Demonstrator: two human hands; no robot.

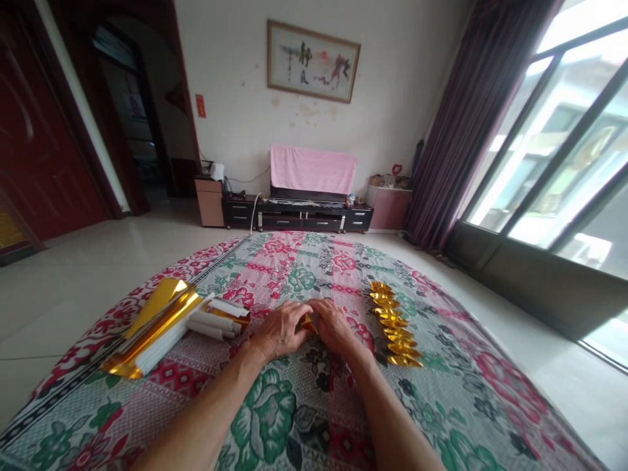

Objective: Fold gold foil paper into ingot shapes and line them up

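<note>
Near the middle of the flowered cloth [267, 412], holds a small gold piece [308, 323] low between left hand [280, 328] and right hand [334, 327]. Has the left fingers and thumb closed on it, and the right fingers curled over its other side; cannot tell, behind the back of that hand, about any pinch by the right fingertips. To the right, shows a row of folded gold pieces [394, 322], pointed at the ends. To the left, shows gold sheets [159, 304] just beside white rolls [210, 325]. Farther, past the cloth, shows a black cabinet [299, 221] with a pink cover [314, 169] above, and higher, on the wall, a framed picture [313, 62].
</note>
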